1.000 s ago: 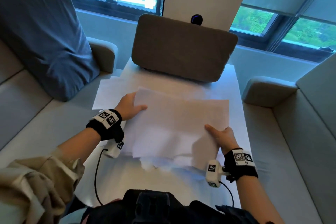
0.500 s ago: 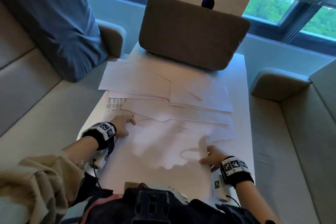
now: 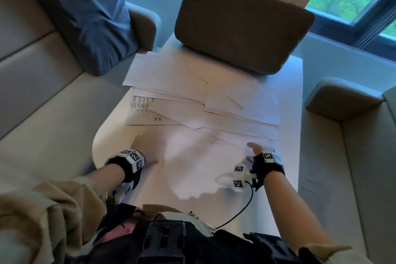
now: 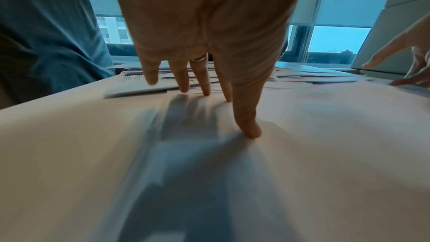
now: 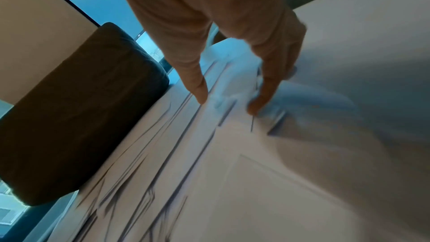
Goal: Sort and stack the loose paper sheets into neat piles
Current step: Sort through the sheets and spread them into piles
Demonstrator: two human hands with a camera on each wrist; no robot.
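A person sits at a long white table between two pale grey sofas, both forearms stretched out over the tabletop. Loose white paper sheets are spread across the middle of the table in an untidy, overlapping fan, their edges lying at different angles. One sheet with printed columns of text pokes out at the left side of the spread.

Nearer the person lies a large white sheet, flat on the table, with both hands on it. The left hand rests on its left part, fingers straight and slightly apart, tips pressing down on the paper; a ring shows on one finger in the left wrist view. It holds nothing. The right hand is at the sheet's far right corner, where it meets the edge of the spread. Its fingers point downward, loosely extended, tips touching the paper, the thumb apart from them. The blur there hides whether it pinches a sheet; it looks relaxed rather than closed.

Each wrist wears a black band with black-and-white square markers and a small white camera; a thin black cable runs from the right one toward the person's lap.

A brown rectangular cushion stands on the table's far end, just behind the papers. A blue-grey pillow leans on the left sofa. Windows run along the far wall.
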